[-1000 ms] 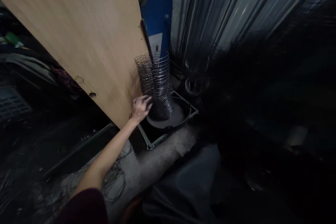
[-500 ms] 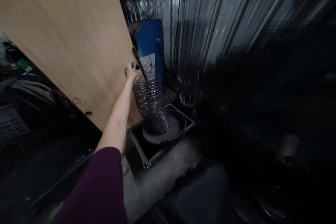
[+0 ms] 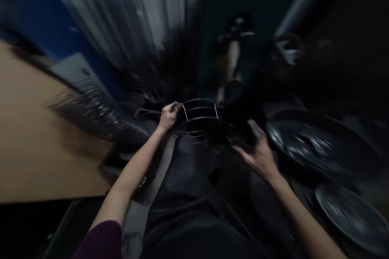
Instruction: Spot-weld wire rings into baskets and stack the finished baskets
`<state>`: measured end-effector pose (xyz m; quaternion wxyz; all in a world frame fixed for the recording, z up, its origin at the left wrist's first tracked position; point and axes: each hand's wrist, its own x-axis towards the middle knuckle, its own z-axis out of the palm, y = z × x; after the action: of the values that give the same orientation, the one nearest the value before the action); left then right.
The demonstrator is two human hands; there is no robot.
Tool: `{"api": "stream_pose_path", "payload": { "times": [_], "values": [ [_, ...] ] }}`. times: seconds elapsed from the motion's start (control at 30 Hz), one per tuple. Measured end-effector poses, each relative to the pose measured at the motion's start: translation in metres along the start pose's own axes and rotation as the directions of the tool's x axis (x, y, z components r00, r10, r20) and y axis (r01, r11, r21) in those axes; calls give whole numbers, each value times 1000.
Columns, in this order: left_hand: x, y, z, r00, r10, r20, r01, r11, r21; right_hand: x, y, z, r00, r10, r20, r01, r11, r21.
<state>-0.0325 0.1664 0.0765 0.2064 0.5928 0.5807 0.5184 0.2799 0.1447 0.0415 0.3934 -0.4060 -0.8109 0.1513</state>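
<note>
My left hand (image 3: 169, 116) is closed on the left side of a round wire frame (image 3: 200, 119), made of thin metal rings joined by short upright wires. The frame hangs in front of me, above my dark-clothed lap. To its right, my right hand (image 3: 258, 151) is held apart from it, thumb and fingers spread, with nothing in the grasp. A tall leaning stack of wire rings (image 3: 100, 113) stands at the left, blurred by motion.
A light wooden panel (image 3: 27, 129) and a blue cabinet (image 3: 45, 24) stand at the left. On the right are a large dark round pan (image 3: 349, 145) with shiny metal pieces and a second round dish (image 3: 352, 214). A green machine (image 3: 209, 40) stands ahead.
My left hand has moved from the wire stack to in front of me and now holds a wire frame. The view has swung right, and my right hand has come into view.
</note>
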Motion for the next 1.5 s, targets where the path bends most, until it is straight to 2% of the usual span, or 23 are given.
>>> {"api": "stream_pose_path", "payload": {
  "times": [0.03, 0.1, 0.17, 0.27, 0.3, 0.33, 0.37, 0.4, 0.43, 0.5, 0.57, 0.67, 0.77, 0.93, 1.07, 1.2, 1.27, 1.33, 1.37, 1.4, 1.43, 1.47, 1.5],
  "values": [
    [-10, -5, 33, 993, 24, 117, -25, 1000, 7, -9, 5, -7, 999, 19, 50, -19, 1000, 5],
    [-30, -14, 84, 958, 33, 284, -44, 999, 30, -23, 19, -11, 972, 80, 223, -87, 996, 21],
    [-46, -25, 116, 930, 9, 369, -35, 997, 65, -34, 37, -12, 924, 168, 345, -187, 982, 23],
    [-61, -39, 144, 857, -20, 515, -34, 995, 95, -48, 75, -22, 859, 221, 462, -271, 962, 44],
    [-63, -41, 149, 833, -33, 553, -31, 994, 106, -50, 91, -31, 845, 279, 457, -311, 950, -5],
    [-64, -41, 154, 816, -50, 575, -25, 992, 121, -49, 110, -42, 819, 392, 420, -377, 918, -122],
    [-64, -41, 156, 809, -72, 584, -13, 990, 139, -46, 132, -54, 772, 534, 345, -457, 843, -283],
    [-63, -39, 158, 806, -97, 584, 3, 987, 160, -42, 155, -66, 707, 665, 238, -528, 722, -447],
    [-61, -38, 158, 802, -120, 585, 17, 984, 178, -37, 180, -77, 620, 771, 142, -569, 567, -595],
    [-57, -37, 152, 798, -136, 587, 26, 981, 192, -27, 225, -93, 501, 863, 62, -578, 387, -718],
    [-55, -39, 142, 822, -130, 555, 33, 983, 181, -24, 259, -101, 430, 900, 72, -566, 330, -755],
    [-56, -46, 121, 906, -170, 387, 108, 978, 177, -32, 285, -104, 370, 923, 106, -532, 304, -790],
    [-53, -45, 106, 939, -231, 253, 189, 965, 180, -39, 297, -108, 388, 917, 94, -503, 296, -812],
    [-42, -22, 104, 955, -156, 252, 119, 980, 158, -37, 311, -118, 450, 892, 53, -446, 276, -851],
    [-36, -4, 111, 968, -56, 243, 28, 993, 118, -38, 308, -122, 490, 865, 110, -395, 332, -857],
    [-31, 19, 122, 970, 55, 236, -65, 997, 37, -40, 294, -137, 570, 811, 134, -382, 406, -830],
    [-30, 36, 134, 954, 116, 276, -114, 993, -21, -35, 283, -149, 613, 781, 115, -387, 425, -818],
    [-29, 56, 154, 923, 135, 361, -112, 990, -85, -22, 267, -158, 653, 757, 21, -475, 431, -767],
    [-29, 66, 168, 900, 135, 415, -93, 989, -119, -13, 257, -160, 664, 746, -49, -574, 467, -673],
    [-30, 75, 185, 875, 132, 466, -66, 986, -155, -2, 245, -160, 660, 741, -122, -686, 528, -501],
    [-30, 85, 203, 846, 133, 516, -38, 981, -191, 11, 232, -159, 636, 752, -173, -767, 593, -245],
    [-31, 93, 221, 819, 141, 556, -11, 973, -230, 25, 217, -155, 606, 775, -180, -779, 624, 61],
    [-31, 101, 239, 798, 151, 584, 13, 964, -266, 38, 202, -150, 590, 796, -136, -723, 596, 348]
  ]
}}
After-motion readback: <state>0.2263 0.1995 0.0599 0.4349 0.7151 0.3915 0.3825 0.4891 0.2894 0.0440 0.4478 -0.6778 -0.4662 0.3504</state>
